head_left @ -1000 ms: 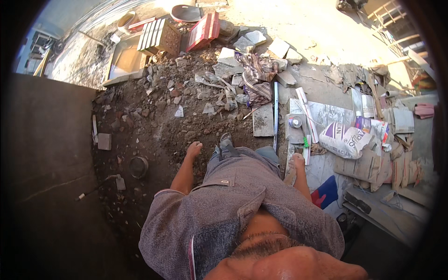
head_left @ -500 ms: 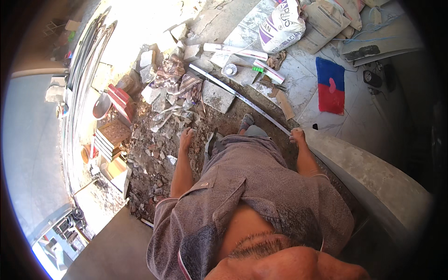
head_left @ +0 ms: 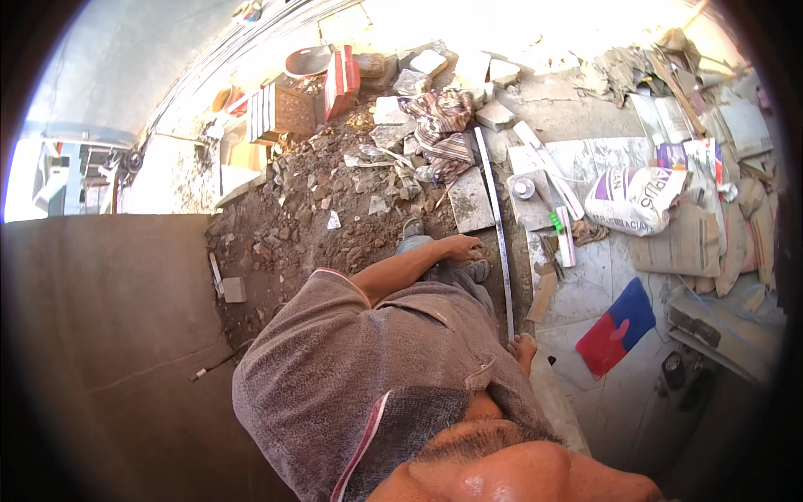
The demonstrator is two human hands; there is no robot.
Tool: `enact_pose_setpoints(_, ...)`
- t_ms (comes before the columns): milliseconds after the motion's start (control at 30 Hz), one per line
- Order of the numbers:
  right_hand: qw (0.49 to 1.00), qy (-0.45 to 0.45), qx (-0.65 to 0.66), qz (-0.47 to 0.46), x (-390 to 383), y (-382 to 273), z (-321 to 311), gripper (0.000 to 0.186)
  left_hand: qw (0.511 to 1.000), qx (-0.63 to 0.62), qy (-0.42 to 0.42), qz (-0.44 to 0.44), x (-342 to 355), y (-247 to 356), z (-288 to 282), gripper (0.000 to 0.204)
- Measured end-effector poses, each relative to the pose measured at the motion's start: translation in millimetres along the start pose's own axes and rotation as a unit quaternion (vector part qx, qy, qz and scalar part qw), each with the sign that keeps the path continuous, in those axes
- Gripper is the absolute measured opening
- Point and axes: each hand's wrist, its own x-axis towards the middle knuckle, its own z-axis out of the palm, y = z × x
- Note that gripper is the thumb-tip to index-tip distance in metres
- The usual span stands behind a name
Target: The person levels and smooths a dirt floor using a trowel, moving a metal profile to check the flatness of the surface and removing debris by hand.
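Note:
My right hand [head_left: 523, 350] is closed around the near end of a long, narrow whitish straightedge [head_left: 497, 222]. The bar runs away from me along the line where bare soil meets the tiles. Its far end lies past a square grey slab [head_left: 473, 201]. In front of my body, my left hand [head_left: 462, 247] reaches across toward the bar, apart from it. The fingers of that hand are loosely bent and slightly apart, with nothing visible in them. Below it, one shoe [head_left: 477, 269] shows partly.
Rubble and broken stones [head_left: 293, 197] cover the soil at left. A striped cloth [head_left: 443, 125] lies on blocks ahead. On the right-hand tiles are a white sack [head_left: 636, 201], a lidded jar [head_left: 524, 188] and a blue-and-red mat [head_left: 616, 329]. A brown wall [head_left: 109, 309] stands at left.
The view has turned toward the left, so the scene appears rotated. My left hand has swung from my side across my front toward the bar. The right hand still holds the bar's end.

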Motion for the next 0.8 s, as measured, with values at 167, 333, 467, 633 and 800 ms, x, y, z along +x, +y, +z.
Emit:
enact_pose_setpoints(167,0.995,-0.083,-0.051,-0.015,39,-49,7,0.023,0.983,-0.053,0.146,-0.103,-36,-58,-31,0.048)
enact_pose_setpoints(333,0.988,-0.015,-0.113,-0.103,35,-123,46,0.020,0.929,-0.124,0.274,-0.214,-109,-172,-44,0.044)
enact_pose_setpoints(467,0.984,-0.015,-0.123,-0.127,24,-170,109,0.019,0.882,-0.218,0.278,-0.313,-176,-242,-38,0.041)
enact_pose_setpoints(633,0.962,-0.215,-0.151,-0.074,33,-198,223,0.020,0.844,-0.285,0.299,-0.341,-231,-308,-52,0.047)
enact_pose_setpoints(800,0.887,-0.273,-0.342,-0.148,-27,-192,417,0.018,0.716,-0.400,0.433,-0.373,-308,-346,-49,0.045)
